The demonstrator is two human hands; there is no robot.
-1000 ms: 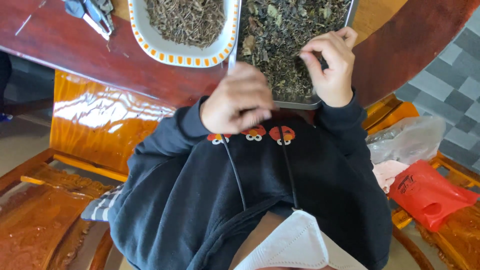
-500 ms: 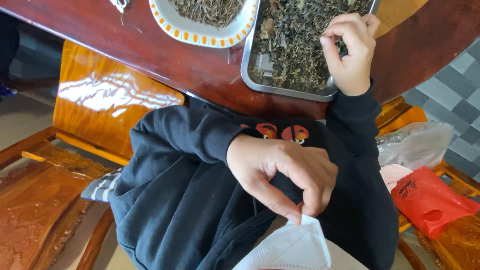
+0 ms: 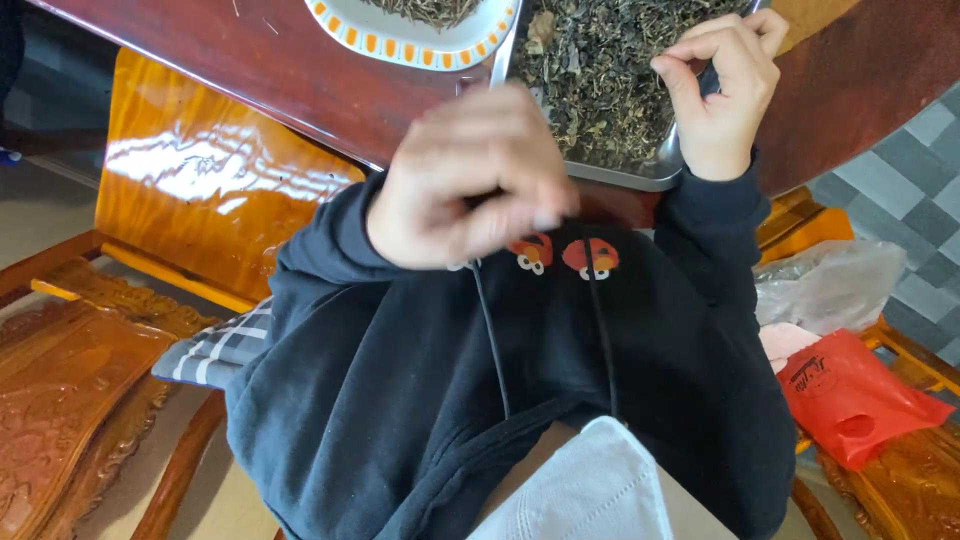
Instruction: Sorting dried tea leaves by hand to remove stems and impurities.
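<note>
Carved, glossy wooden seating surrounds the person, with grey checked floor tiles off to one side. Nearest the camera, a white face mask point(image 3: 590, 490) sits below the black hoodie point(image 3: 520, 390). Above the hoodie's chest, the left hand point(image 3: 470, 180) hangs blurred in mid-air, fingers curled inward; whether its grip pinches anything I cannot tell. Beyond it, on the dark red counter point(image 3: 300, 75), lies a metal tray point(image 3: 640, 172) of dried leaves point(image 3: 590, 80), pulled to the counter's near edge, likely for easy reach. The right hand point(image 3: 722, 95) rests over the tray's right side, thumb and forefinger pressed together, seemingly on a leaf bit. Left of the tray stands an orange-rimmed white dish point(image 3: 420, 45).
</note>
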